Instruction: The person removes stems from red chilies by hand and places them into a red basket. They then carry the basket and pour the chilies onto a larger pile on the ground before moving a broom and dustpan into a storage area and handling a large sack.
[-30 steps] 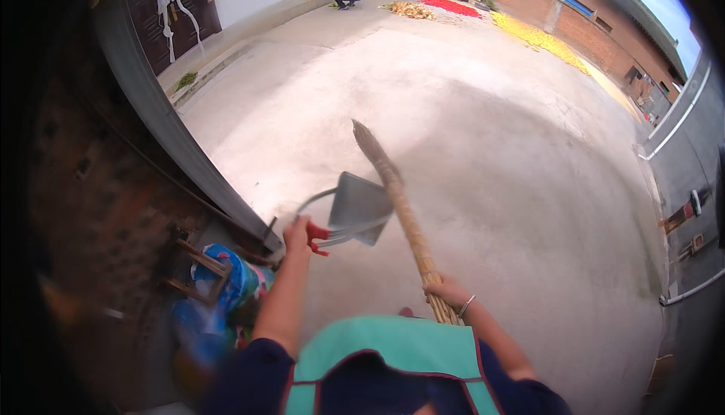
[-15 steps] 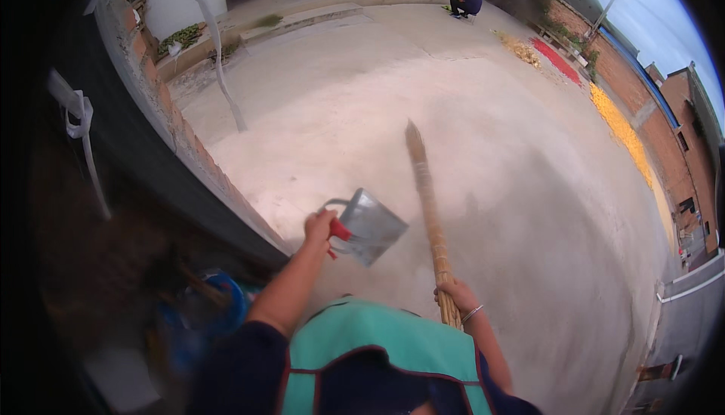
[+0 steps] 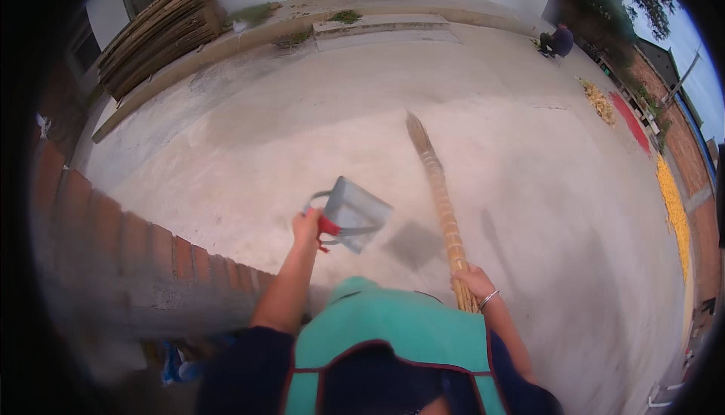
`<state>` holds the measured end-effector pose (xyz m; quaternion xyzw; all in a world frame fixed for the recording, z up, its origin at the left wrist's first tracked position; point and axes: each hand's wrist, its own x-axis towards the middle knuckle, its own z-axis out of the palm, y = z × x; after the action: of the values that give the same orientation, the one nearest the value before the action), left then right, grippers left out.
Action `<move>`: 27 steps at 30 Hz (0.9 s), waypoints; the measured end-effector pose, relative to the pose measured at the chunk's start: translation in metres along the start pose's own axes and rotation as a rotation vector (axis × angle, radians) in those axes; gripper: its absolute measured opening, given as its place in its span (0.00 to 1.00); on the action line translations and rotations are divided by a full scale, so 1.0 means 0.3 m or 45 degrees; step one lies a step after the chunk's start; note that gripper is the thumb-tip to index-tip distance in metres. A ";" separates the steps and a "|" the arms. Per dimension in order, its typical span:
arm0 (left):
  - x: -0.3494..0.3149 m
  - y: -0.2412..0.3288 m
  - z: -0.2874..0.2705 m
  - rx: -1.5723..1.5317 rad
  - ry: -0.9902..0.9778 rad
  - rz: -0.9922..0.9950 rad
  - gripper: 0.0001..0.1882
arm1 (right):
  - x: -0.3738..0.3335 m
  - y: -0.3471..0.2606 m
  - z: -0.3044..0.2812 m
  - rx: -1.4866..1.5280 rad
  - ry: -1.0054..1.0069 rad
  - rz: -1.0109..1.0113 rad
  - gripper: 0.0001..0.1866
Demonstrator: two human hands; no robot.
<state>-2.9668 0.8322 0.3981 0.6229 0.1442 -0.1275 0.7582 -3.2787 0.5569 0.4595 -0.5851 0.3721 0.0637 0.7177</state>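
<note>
My left hand (image 3: 305, 228) is closed round the red-wrapped handle of a metal dustpan (image 3: 355, 212). The grey pan hangs above the concrete, its shadow lying to its right. In my right hand (image 3: 474, 282), which wears a bracelet at the wrist, is a long straw broom (image 3: 440, 197) gripped near its lower end. The broom's bound shaft slants up and away from me, its bristle tip pointing ahead. A green apron (image 3: 393, 317) covers my front.
A low brick wall (image 3: 162, 245) runs close on my left. Stacked boards (image 3: 162, 33) lean at the far left, beside a raised step (image 3: 381, 26). A person (image 3: 557, 40) sits far right, near red produce (image 3: 630, 124) and yellow produce (image 3: 674, 211) spread on the ground.
My view has swung left and moved forward past the end of the brick wall, so stacked boards now show. Both hands keep hold of the dustpan and broom.
</note>
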 end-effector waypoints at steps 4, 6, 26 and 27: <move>0.265 0.090 0.068 -0.086 0.112 0.006 0.13 | 0.372 -0.244 -0.041 -0.056 -0.133 0.069 0.11; 0.466 0.094 0.087 -0.062 0.170 0.003 0.13 | 0.593 -0.325 -0.013 -0.117 -0.188 0.064 0.11; 2.238 0.622 0.378 -0.104 0.671 -0.122 0.12 | 2.616 -1.413 0.536 -0.228 -0.376 0.262 0.12; 2.327 0.678 0.357 -0.136 0.695 -0.072 0.12 | 2.724 -1.489 0.601 -0.192 -0.398 0.318 0.13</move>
<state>-2.2381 0.7566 0.3388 0.5892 0.3669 0.0317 0.7191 -2.3763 0.2985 0.3229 -0.5694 0.3201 0.2699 0.7075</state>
